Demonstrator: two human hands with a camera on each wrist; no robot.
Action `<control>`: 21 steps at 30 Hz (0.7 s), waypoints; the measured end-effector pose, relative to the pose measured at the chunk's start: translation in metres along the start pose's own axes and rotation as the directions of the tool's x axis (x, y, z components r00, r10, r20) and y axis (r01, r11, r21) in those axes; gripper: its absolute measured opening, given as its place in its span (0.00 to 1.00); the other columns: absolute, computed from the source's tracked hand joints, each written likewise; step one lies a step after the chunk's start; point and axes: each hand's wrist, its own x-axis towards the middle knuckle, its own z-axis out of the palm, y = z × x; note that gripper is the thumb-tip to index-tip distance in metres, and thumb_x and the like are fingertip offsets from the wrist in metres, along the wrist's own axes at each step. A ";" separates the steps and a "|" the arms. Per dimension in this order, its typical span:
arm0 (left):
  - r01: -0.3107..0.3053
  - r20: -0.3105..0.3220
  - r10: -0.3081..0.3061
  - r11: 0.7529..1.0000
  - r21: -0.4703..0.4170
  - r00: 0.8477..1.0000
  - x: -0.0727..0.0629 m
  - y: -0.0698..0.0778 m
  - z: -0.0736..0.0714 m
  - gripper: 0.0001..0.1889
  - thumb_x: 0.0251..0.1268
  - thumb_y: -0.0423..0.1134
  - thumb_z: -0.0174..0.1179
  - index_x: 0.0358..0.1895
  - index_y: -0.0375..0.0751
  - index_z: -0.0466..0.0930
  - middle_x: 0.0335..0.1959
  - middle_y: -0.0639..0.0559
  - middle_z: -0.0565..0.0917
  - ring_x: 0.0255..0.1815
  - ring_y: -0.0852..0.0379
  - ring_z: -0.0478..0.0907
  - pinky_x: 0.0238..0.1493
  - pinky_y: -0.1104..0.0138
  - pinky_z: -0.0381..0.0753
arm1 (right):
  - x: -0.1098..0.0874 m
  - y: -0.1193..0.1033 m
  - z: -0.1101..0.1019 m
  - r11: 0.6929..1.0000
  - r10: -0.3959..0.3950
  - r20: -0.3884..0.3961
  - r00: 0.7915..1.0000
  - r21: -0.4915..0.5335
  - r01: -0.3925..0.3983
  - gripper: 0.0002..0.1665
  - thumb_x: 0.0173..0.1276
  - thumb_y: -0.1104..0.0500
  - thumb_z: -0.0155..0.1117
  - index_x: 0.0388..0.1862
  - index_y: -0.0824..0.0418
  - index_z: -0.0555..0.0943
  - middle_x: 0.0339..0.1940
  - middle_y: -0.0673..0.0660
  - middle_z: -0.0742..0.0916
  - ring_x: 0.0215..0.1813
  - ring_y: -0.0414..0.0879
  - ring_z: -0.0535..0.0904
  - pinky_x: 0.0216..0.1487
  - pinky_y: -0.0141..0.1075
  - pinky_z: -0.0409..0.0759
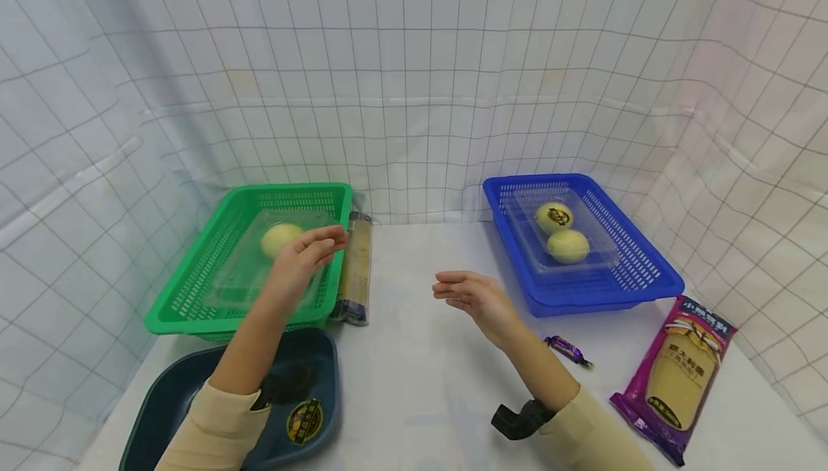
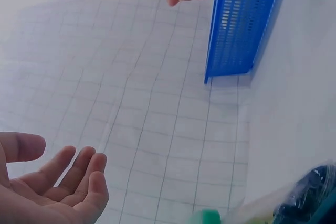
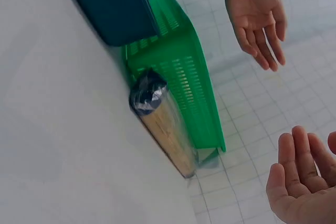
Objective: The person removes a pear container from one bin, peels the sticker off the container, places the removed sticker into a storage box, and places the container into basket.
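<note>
My left hand (image 1: 304,259) is raised over the right side of the green basket (image 1: 184,328), holding nothing. In that basket lies a clear plastic box with a pale yellow round item (image 1: 278,239), partly behind the hand. My right hand (image 1: 481,305) hovers above the white table, left of the blue basket (image 1: 582,305), with nothing in it. Its fingers (image 3: 303,156) are relaxed and slightly bent in the right wrist view, much like the left hand's fingers (image 2: 79,171) in the left wrist view. The hands are apart, palms facing each other.
A clear box (image 1: 604,248) with two pale yellow round items sits in the blue basket. A long clear packet (image 1: 357,262) lies beside the green basket. A dark blue basin (image 1: 321,363) stands in front. At right lie a purple-wrapped candy (image 1: 568,351) and a purple bag (image 1: 686,377).
</note>
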 end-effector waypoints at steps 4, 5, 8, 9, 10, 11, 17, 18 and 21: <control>-0.027 0.076 0.027 1.000 0.001 0.997 -0.001 0.003 0.017 0.22 0.78 0.36 0.45 0.67 0.24 0.65 0.65 0.31 0.70 0.65 0.47 0.70 0.68 0.56 0.64 | -0.011 -0.004 -0.022 0.996 -0.046 -0.033 0.998 -0.074 0.043 0.21 0.73 0.66 0.49 0.59 0.79 0.74 0.43 0.51 0.87 0.50 0.45 0.83 0.61 0.42 0.74; -0.034 0.093 0.034 0.999 0.000 0.995 -0.001 0.004 0.021 0.22 0.78 0.36 0.46 0.67 0.24 0.65 0.64 0.31 0.70 0.65 0.47 0.70 0.68 0.56 0.64 | -0.014 -0.006 -0.027 0.995 -0.053 -0.045 0.998 -0.086 0.049 0.20 0.73 0.66 0.49 0.58 0.78 0.74 0.43 0.51 0.88 0.50 0.45 0.83 0.61 0.42 0.74; -0.052 0.132 0.051 0.999 0.008 0.990 0.001 0.005 0.032 0.22 0.77 0.35 0.47 0.66 0.23 0.66 0.63 0.31 0.72 0.64 0.44 0.72 0.67 0.54 0.65 | -0.023 -0.013 -0.043 0.991 -0.080 -0.086 0.993 -0.113 0.070 0.19 0.74 0.66 0.50 0.57 0.77 0.76 0.43 0.52 0.88 0.50 0.45 0.83 0.60 0.40 0.75; -0.057 0.144 0.055 0.998 0.009 0.988 0.002 0.005 0.036 0.21 0.76 0.34 0.47 0.65 0.24 0.67 0.62 0.31 0.73 0.63 0.43 0.72 0.67 0.53 0.65 | -0.025 -0.015 -0.048 0.990 -0.088 -0.102 0.991 -0.120 0.076 0.18 0.74 0.66 0.50 0.56 0.75 0.78 0.43 0.52 0.88 0.50 0.45 0.83 0.59 0.38 0.76; -0.062 0.156 0.058 0.998 0.016 0.986 0.004 0.005 0.041 0.21 0.76 0.35 0.48 0.65 0.24 0.68 0.62 0.32 0.74 0.63 0.42 0.72 0.67 0.52 0.65 | -0.028 -0.018 -0.052 0.989 -0.093 -0.116 0.989 -0.126 0.079 0.18 0.74 0.66 0.50 0.56 0.74 0.79 0.43 0.52 0.88 0.50 0.45 0.83 0.59 0.37 0.76; -0.062 0.167 0.059 0.998 0.016 0.984 0.005 0.005 0.046 0.21 0.76 0.34 0.48 0.64 0.24 0.69 0.61 0.32 0.74 0.62 0.41 0.72 0.67 0.51 0.66 | -0.031 -0.020 -0.057 0.988 -0.101 -0.129 0.987 -0.131 0.084 0.17 0.74 0.65 0.50 0.55 0.73 0.79 0.43 0.52 0.88 0.50 0.45 0.83 0.59 0.37 0.76; -0.053 0.264 0.040 0.998 0.040 0.964 0.012 0.006 0.082 0.19 0.75 0.34 0.48 0.61 0.26 0.72 0.59 0.35 0.77 0.60 0.39 0.73 0.65 0.50 0.67 | -0.049 -0.031 -0.088 0.982 -0.159 -0.155 0.975 -0.123 0.140 0.16 0.76 0.66 0.50 0.53 0.72 0.81 0.44 0.52 0.88 0.52 0.44 0.83 0.57 0.34 0.76; -0.045 0.278 0.028 0.998 0.054 0.960 0.013 0.006 0.089 0.18 0.75 0.34 0.48 0.61 0.27 0.73 0.59 0.37 0.77 0.60 0.41 0.73 0.65 0.51 0.67 | -0.052 -0.033 -0.093 0.981 -0.170 -0.157 0.973 -0.116 0.153 0.16 0.76 0.66 0.50 0.53 0.71 0.82 0.44 0.52 0.88 0.52 0.44 0.82 0.57 0.34 0.77; -0.036 0.321 0.002 0.994 0.099 0.947 0.017 0.006 0.107 0.17 0.75 0.35 0.49 0.60 0.30 0.75 0.57 0.41 0.79 0.59 0.46 0.75 0.65 0.53 0.68 | -0.062 -0.039 -0.110 0.978 -0.201 -0.176 0.964 -0.095 0.186 0.16 0.77 0.67 0.49 0.51 0.68 0.84 0.44 0.52 0.88 0.51 0.43 0.82 0.56 0.33 0.77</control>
